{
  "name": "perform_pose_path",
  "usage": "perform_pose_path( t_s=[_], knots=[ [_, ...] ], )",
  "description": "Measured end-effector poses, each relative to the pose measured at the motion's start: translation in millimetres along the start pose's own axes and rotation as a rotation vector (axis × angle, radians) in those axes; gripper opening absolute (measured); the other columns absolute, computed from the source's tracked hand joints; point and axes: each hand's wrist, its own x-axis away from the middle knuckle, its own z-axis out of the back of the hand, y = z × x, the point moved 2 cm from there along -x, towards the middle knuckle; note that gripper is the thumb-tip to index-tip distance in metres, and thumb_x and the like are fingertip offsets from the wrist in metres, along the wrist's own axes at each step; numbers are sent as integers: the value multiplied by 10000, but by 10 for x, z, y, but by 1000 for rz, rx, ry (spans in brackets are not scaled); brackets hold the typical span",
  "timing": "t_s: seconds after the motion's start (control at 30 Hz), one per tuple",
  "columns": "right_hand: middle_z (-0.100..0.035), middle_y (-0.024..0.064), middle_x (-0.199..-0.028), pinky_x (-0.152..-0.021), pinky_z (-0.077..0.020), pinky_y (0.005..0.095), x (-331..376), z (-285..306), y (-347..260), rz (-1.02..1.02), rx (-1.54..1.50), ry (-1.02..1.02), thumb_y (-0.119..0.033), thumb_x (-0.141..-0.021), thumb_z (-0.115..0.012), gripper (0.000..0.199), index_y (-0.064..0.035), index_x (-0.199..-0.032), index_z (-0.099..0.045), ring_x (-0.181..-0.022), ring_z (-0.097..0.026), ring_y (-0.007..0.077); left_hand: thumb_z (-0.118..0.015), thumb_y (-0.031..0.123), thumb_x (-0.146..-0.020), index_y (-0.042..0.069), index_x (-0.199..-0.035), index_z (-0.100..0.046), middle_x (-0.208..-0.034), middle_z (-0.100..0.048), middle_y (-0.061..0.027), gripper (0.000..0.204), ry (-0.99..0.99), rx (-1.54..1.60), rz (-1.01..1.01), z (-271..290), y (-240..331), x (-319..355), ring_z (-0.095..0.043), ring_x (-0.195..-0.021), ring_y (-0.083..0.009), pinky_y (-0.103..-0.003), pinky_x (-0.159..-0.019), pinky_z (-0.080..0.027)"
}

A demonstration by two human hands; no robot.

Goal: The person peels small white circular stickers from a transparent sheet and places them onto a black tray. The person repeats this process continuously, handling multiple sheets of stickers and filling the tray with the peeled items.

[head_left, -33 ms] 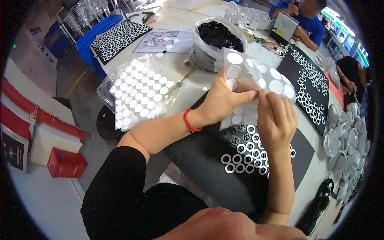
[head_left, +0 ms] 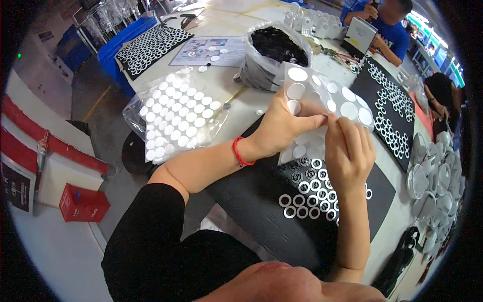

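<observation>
My left hand (head_left: pixel 282 123) is closed on a translucent sheet of round white stickers (head_left: pixel 348 109), its thumb pressed along the near edge. Beside that thumb, my right hand (head_left: pixel 350 151) pinches at the same edge, thumb and fingertips together. Whether a loose sticker is between the right fingertips is too small to tell. The sheet is held up, bent, above a black mat (head_left: pixel 271 216). White rings (head_left: pixel 300 200) lie in rows on this mat, and several darker round parts (head_left: pixel 297 175) sit behind them. My right hand and forearm cover part of the rows.
Left of me lies a stack of sticker sheets (head_left: pixel 176 113) on a plastic bag. A bag of black parts (head_left: pixel 279 48) stands behind my hands. Ring-covered mats lie at far left (head_left: pixel 153 48) and right (head_left: pixel 387 108). Clear plastic parts (head_left: pixel 431 173) pile up at right. A person (head_left: pixel 390 35) sits across.
</observation>
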Motion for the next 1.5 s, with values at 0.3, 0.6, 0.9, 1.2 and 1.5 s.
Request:
perform_pose_path(
  t_s=[0.3, 0.6, 0.9, 1.2, 1.5],
  knots=[
    [-613, 119, -844, -644, -509, 304, 2, 23, -7, -392, -231, 4, 40, -733, -700, 185, -20, -907, -681, -716, -619, 236, -657, -14, -825, 19, -1246, -431, -1008, -650, -72, 478, 15, -113, -70, 1, 22, 5, -627, -911, -142, -295, -819, -521],
    [-610, 117, -808, -605, -502, 322, 13, 26, 4, -259, -179, 45, 29, -671, -672, 243, -4, -911, -678, -711, -616, 238, -657, -12, -812, -15, -1146, -539, -1001, -643, -55, 354, 4, -153, -52, -30, 85, 39, -621, -886, -116, -268, -785, -513],
    [-572, 114, -869, -611, -482, 333, 137, -113, 48, -210, -125, 61, -24, -679, -627, 245, 8, -922, -616, -701, -577, 249, -642, -19, -833, -9, -1057, -601, -954, -676, -73, 227, 71, -205, -2, -44, -16, 67, -639, -848, -115, -247, -741, -523],
    [-555, 131, -922, -648, -485, 340, 232, -162, 21, -160, -122, 19, -18, -686, -623, 249, 16, -931, -597, -775, -581, 262, -645, -40, -822, -11, -1073, -548, -995, -649, -83, 270, 167, -235, -157, -122, 1, 106, -640, -867, -142, -265, -767, -523],
    [-560, 156, -826, -641, -480, 357, 55, -66, 59, -594, -460, -41, 39, -791, -609, 71, 16, -828, -553, -700, -586, 292, -668, -24, -809, 5, -1243, -444, -1022, -635, -76, 490, 132, -315, -310, -138, -19, 31, -623, -922, -149, -289, -804, -511]
  ],
)
